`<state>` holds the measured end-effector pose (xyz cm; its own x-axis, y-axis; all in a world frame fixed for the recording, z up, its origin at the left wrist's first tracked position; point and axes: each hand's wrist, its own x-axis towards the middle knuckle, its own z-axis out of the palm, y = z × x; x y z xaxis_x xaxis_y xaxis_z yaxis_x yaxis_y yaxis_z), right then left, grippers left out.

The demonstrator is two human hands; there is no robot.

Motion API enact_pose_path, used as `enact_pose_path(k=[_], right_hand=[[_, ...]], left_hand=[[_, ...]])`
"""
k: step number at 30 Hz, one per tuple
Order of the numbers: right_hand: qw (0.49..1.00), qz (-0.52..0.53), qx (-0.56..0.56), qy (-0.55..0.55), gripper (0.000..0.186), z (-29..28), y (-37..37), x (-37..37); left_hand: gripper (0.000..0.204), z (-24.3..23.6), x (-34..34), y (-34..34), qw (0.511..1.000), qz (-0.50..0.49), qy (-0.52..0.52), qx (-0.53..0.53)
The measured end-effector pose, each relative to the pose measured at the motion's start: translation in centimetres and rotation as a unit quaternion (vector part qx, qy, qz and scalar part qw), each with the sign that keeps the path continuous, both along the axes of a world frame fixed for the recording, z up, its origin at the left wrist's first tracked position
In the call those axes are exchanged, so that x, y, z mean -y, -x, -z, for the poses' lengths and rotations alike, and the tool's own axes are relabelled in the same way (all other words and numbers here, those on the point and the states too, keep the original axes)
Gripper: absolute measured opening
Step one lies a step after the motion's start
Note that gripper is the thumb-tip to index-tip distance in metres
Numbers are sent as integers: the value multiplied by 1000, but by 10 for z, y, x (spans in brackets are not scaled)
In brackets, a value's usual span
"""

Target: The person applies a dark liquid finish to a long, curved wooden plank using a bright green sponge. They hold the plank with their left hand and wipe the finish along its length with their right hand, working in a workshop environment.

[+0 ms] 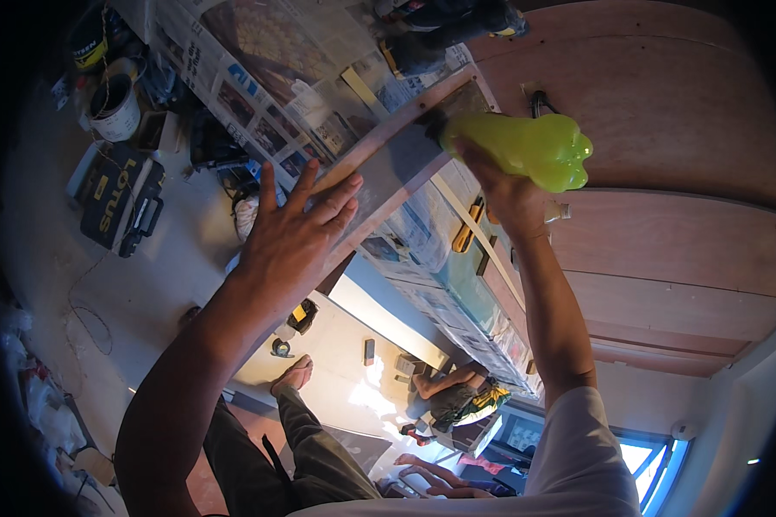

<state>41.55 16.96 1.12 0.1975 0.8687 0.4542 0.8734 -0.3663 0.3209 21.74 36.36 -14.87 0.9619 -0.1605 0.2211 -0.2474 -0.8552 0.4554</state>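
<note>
A long board with pale edges and a grey middle [379, 172] lies diagonally beside a newspaper-covered surface [267, 69]. My left hand [293, 233] rests on it, fingers spread over the near edge. My right hand [500, 185] grips a yellow-green plastic bottle [543, 146] tilted sideways over the board's far end, its lobed base toward the right. The bottle's other end meets a dark patch on the board and cannot be made out clearly. A yellow-and-black tool [467, 226] lies beside pale wooden strips just right of the board.
Wooden panels [638, 103] line the right. At left stand a white bucket [114, 116] and black tool case [116, 198]. A tape measure [282, 347] lies on the floor [336, 327]. Below, a crouching person [457, 396] and another person's legs [431, 474] show. Dark tools [440, 34] sit above.
</note>
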Motion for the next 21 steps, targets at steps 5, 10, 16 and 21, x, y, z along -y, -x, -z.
enact_pose_path(k=[5, 10, 16, 21], right_hand=[[928, 139, -258, -231, 34, -12, -20, 8], [997, 58, -24, 38, 33, 10, 12, 15], [941, 151, -252, -168, 24, 4, 1, 7], [996, 39, -74, 36, 27, 19, 31, 5]], left_hand=[[64, -2, 1, 0, 1000, 4, -10, -5], [68, 4, 0, 2, 1000, -6, 10, 12], [65, 1, 2, 15, 992, -85, 84, 35], [61, 26, 20, 45, 966, -205, 150, 48]])
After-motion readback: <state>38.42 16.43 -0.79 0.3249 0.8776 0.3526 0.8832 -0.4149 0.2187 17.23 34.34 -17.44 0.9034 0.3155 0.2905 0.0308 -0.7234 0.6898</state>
